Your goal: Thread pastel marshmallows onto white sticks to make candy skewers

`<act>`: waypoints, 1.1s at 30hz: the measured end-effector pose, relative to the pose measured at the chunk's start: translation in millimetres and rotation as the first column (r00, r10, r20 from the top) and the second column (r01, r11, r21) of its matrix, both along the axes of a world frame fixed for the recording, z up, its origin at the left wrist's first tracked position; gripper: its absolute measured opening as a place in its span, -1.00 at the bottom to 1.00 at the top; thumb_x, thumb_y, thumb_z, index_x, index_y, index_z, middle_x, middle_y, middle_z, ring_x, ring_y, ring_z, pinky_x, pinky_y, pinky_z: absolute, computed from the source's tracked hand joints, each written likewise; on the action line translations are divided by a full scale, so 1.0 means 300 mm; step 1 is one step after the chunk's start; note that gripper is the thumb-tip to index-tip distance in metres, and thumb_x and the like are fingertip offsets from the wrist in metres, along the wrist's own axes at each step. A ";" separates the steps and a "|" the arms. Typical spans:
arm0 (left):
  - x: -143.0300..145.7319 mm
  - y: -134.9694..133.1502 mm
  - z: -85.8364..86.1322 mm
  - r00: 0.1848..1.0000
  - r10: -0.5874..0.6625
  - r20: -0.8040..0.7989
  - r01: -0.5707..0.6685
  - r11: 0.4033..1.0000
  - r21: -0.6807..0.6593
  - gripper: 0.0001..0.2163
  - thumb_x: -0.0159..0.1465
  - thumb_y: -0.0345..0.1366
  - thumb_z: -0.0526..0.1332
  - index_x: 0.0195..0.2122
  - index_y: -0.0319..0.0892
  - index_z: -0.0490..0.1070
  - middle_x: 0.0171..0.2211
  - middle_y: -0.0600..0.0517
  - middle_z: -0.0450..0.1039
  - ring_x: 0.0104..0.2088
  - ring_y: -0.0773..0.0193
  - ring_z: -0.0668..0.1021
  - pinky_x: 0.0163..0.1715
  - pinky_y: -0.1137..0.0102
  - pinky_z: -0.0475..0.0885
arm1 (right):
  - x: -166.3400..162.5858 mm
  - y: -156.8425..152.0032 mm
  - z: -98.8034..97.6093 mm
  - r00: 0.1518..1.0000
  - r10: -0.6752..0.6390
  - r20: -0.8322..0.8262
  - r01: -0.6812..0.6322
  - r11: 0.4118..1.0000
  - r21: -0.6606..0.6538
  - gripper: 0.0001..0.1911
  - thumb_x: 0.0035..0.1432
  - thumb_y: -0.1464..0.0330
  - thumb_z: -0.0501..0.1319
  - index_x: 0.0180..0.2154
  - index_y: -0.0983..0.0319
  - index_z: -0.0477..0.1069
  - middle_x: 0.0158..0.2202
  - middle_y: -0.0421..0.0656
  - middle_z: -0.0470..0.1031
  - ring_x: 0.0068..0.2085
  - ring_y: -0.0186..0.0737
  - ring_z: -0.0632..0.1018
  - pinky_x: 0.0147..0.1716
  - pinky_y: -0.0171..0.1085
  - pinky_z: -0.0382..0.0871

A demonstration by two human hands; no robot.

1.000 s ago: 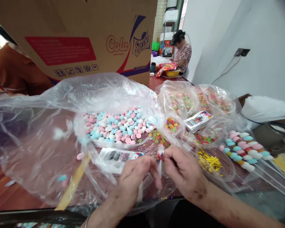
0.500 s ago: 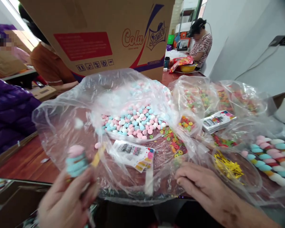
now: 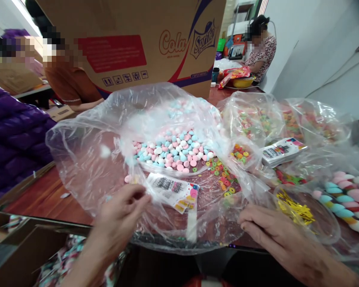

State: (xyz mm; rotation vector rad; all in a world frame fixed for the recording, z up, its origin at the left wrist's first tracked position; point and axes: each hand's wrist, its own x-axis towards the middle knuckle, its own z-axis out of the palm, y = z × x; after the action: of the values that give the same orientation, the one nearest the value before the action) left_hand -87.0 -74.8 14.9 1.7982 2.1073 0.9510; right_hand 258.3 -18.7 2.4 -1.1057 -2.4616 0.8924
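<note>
My left hand [image 3: 122,213] reaches over the clear plastic sheet [image 3: 89,159], fingers loosely bent and apart, with no object visible in it. Its fingertips are beside a small stack of printed white packets [image 3: 172,191]. My right hand [image 3: 266,227] rests at the sheet's near right edge, thumb and fingers drawn together; whatever may be between them is hidden. Beyond the packets lies a pile of pink, blue and white marshmallows [image 3: 173,151]. Coloured ring gummies [image 3: 224,177] are spread to its right. Gold twist ties [image 3: 294,207] fill a clear tray near my right hand.
Marshmallow skewers [image 3: 347,197] lie far right. Another packet stack [image 3: 283,151] sits before bags of gummies [image 3: 263,119]. A large cardboard box [image 3: 131,44] stands behind. Below the table's left edge, an open carton [image 3: 18,255] holds wrapped sweets. Other people sit behind.
My left hand no longer holds the marshmallow stack and has moved right, to the printed packets. The right hand keeps its pose. The view has shifted slightly.
</note>
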 end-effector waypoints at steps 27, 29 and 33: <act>0.315 0.182 -0.042 0.806 -0.560 -0.193 0.589 0.790 0.167 -0.77 0.39 -0.36 0.02 -0.42 -0.17 0.34 -0.44 0.02 0.33 -0.35 0.20 0.34 -0.30 0.29 0.23 | -0.171 -0.008 -0.031 0.812 -0.468 -0.348 0.365 0.873 -0.322 -0.68 0.17 0.30 0.16 -0.03 0.22 0.34 -0.19 -0.16 0.51 -0.26 -0.27 0.51 -0.26 -0.31 0.41; 0.340 0.174 -0.050 0.807 -0.569 -0.161 0.590 0.788 0.173 -0.77 0.39 -0.37 0.02 -0.43 -0.17 0.31 -0.46 0.03 0.31 -0.37 0.20 0.34 -0.31 0.28 0.23 | -0.181 0.007 -0.024 0.810 -0.451 -0.374 0.344 0.883 -0.319 -0.81 0.21 0.31 0.11 -0.20 0.23 0.43 -0.32 -0.20 0.50 -0.31 -0.28 0.49 -0.32 -0.34 0.39; 0.351 0.174 -0.054 0.833 -0.548 -0.074 0.552 0.815 0.178 -0.79 0.35 -0.29 0.13 -0.02 -0.23 0.28 -0.12 -0.13 0.39 -0.09 0.08 0.40 -0.10 0.20 0.30 | -0.165 0.020 -0.030 0.818 -0.409 -0.405 0.326 0.909 -0.259 -0.84 0.23 0.36 0.11 -0.30 0.23 0.45 -0.36 -0.21 0.48 -0.32 -0.30 0.47 -0.31 -0.35 0.34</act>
State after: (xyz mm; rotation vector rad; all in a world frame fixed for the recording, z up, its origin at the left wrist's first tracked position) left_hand 18.4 -22.5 -1.3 2.3300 1.3814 0.9886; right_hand 208.6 -12.6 -6.5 -1.2142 -1.7384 1.1085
